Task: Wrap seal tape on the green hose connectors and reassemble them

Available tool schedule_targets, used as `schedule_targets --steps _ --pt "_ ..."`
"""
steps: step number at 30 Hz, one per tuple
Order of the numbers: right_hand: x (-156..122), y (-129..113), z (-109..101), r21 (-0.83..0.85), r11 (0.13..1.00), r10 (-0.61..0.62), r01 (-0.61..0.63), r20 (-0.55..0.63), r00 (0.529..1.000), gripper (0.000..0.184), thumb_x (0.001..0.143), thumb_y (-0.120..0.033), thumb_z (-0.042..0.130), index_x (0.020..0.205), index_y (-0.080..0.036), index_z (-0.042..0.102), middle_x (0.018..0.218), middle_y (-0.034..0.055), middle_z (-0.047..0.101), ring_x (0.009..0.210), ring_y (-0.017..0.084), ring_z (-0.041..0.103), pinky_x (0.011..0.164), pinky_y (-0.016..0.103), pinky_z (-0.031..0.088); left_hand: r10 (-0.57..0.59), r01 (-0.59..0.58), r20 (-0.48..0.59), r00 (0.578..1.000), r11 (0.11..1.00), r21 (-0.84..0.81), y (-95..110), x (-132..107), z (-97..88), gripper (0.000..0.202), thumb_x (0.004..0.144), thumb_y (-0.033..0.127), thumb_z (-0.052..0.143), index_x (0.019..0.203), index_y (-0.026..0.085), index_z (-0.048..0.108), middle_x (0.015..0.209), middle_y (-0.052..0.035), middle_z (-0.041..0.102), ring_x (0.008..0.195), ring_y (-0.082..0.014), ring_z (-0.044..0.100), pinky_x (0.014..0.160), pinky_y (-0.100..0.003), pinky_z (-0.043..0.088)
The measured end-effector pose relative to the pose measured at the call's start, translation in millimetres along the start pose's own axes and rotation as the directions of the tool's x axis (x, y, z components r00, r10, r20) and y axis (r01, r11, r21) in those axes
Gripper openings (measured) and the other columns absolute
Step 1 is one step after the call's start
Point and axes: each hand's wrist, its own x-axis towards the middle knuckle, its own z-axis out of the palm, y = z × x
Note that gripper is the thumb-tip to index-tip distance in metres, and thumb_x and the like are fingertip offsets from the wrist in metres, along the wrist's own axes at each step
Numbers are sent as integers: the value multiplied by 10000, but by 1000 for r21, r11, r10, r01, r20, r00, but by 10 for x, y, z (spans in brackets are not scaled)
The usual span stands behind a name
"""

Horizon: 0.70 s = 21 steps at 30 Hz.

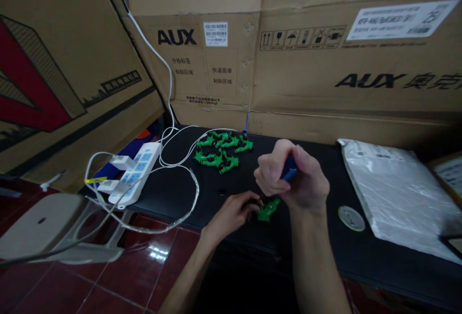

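My left hand [238, 208] is on the black tabletop, its fingers closed on the black end of a green Y-shaped hose splitter [267, 210]. Raised above and to the right of it, my right hand [306, 179] is wrapped round a blue handle [289, 168]. Only the butt of that handle shows, so the rest of the tool is hidden by the fist. Farther back lies a cluster of several similar green splitters [212, 159] with black parts. A tiny dark piece [222, 192] rests left of my hands.
A white power strip [135, 177] with plugs and looping white cables stands at the table's left edge. On the right lie a round disc [351, 218] and a plastic-wrapped package [393, 194]. Large cardboard boxes [306, 97] wall off the back; a stool [39, 222] is at left.
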Motion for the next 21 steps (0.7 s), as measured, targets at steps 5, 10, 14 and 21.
schedule_targets --steps 5,10,14,21 --pt "9 26 -8 -55 997 -63 54 -168 984 229 963 -425 723 998 -298 536 701 -85 542 392 58 354 350 153 328 -2 2 9 1000 1000 -11 25 -8 -8 205 998 185 538 1117 208 704 943 -8 709 672 -125 601 666 -232 475" --pt "6 25 2 -93 995 4 -21 -179 984 249 1051 -444 560 990 -223 659 737 -20 565 536 110 504 459 228 453 -2 2 15 1000 1000 -20 66 -7 -23 195 994 182 542 1101 208 702 900 1 685 681 -129 587 672 -232 462" --pt "14 74 11 -55 998 -38 28 -202 979 225 998 -480 666 1035 -270 593 656 -88 488 433 60 294 379 154 282 -5 5 15 1000 1000 -23 65 1 -22 192 980 168 553 1089 204 707 839 14 653 658 -127 571 648 -226 448" --pt "23 78 8 -52 999 -12 3 -169 985 250 1073 -388 539 1004 -204 694 789 0 593 564 103 522 468 222 432 1 -1 12 1000 1000 -27 21 14 -12 186 985 174 566 1102 204 708 865 13 665 661 -119 574 648 -215 446"
